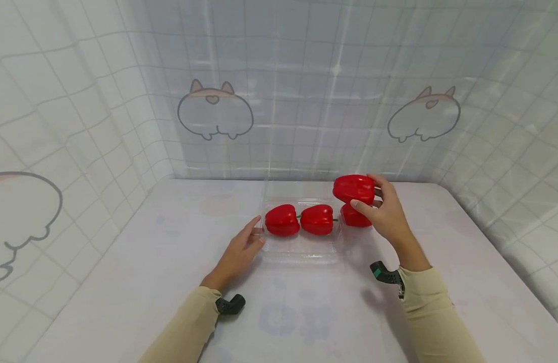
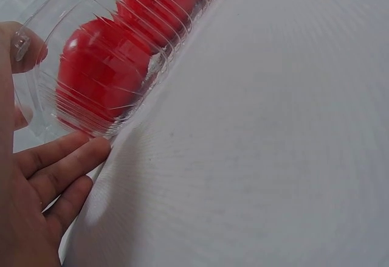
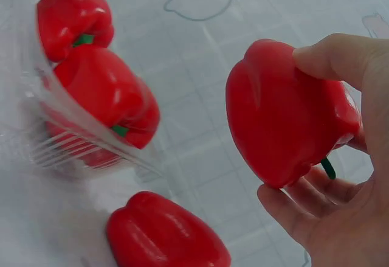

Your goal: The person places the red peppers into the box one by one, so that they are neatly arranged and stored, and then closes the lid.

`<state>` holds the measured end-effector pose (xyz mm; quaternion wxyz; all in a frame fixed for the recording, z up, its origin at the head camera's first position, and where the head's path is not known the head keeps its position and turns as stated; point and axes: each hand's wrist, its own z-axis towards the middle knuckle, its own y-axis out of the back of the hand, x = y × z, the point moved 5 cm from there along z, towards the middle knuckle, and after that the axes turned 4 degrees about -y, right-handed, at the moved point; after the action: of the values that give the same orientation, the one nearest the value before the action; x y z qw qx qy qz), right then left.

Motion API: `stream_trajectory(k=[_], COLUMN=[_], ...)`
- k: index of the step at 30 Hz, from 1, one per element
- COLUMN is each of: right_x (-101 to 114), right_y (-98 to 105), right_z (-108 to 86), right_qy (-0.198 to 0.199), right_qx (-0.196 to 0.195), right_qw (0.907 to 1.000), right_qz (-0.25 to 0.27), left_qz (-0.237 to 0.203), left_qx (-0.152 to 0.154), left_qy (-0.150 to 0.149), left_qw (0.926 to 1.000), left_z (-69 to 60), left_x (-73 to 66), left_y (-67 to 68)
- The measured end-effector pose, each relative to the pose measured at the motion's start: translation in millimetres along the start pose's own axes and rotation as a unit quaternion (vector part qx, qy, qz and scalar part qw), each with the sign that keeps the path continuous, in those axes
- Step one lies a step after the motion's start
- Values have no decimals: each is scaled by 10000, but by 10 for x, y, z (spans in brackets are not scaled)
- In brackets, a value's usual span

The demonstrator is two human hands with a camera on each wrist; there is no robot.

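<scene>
My right hand (image 1: 388, 217) holds a red bell pepper (image 1: 353, 188) in the air, thumb on one side and fingers on the other. Its green stem shows on the palm side in the right wrist view. Below it, a further red bell pepper (image 3: 167, 233) lies to the right of the clear plastic container (image 1: 301, 247), partly hidden in the head view. Inside the container two bell peppers lie in a row, a left one (image 1: 282, 220) and a right one (image 1: 317, 220). At the container's left end rests my left hand (image 1: 237, 252), its fingers (image 2: 73, 163) fairly straight against the plastic.
The container's clear lid (image 1: 297, 189) stands behind its base, hard to make out. Everything lies on a pale printed tabletop (image 1: 283, 312). White tile-patterned sheeting (image 1: 306, 101) surrounds the table at the back and both sides.
</scene>
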<state>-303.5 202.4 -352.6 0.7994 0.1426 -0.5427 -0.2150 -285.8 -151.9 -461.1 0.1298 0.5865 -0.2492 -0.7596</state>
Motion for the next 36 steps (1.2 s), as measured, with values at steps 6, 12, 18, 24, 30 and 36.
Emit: stream_trajectory(k=[6, 12, 18, 24, 30, 36], right_x=[0, 9, -20, 18, 40, 69], right_y=[-58, -134, -230, -334, -427, -448], right_z=[-76, -175, -235, -310, -368, -375], right_qy=[-162, -295, -301, -59, 157, 239], right_qx=[336, 769, 1008, 1181, 1362, 1417], right_qw=[9993, 9962, 9935, 9920, 9896, 9890], right_qz=[-54, -296, -436, -435, -429, -362], left_qz=[-27, -33, 18, 41, 21, 16], left_qx=[40, 55, 55, 62, 66, 53], left_qy=[19, -40, -139, -235, -153, -42], left_qw=[10000, 10000, 9999, 9997, 9999, 10000], left_z=[2, 11, 28, 37, 17, 3], left_x=[0, -5, -30, -45, -24, -18], left_y=[-7, -1, 5, 5, 9, 13])
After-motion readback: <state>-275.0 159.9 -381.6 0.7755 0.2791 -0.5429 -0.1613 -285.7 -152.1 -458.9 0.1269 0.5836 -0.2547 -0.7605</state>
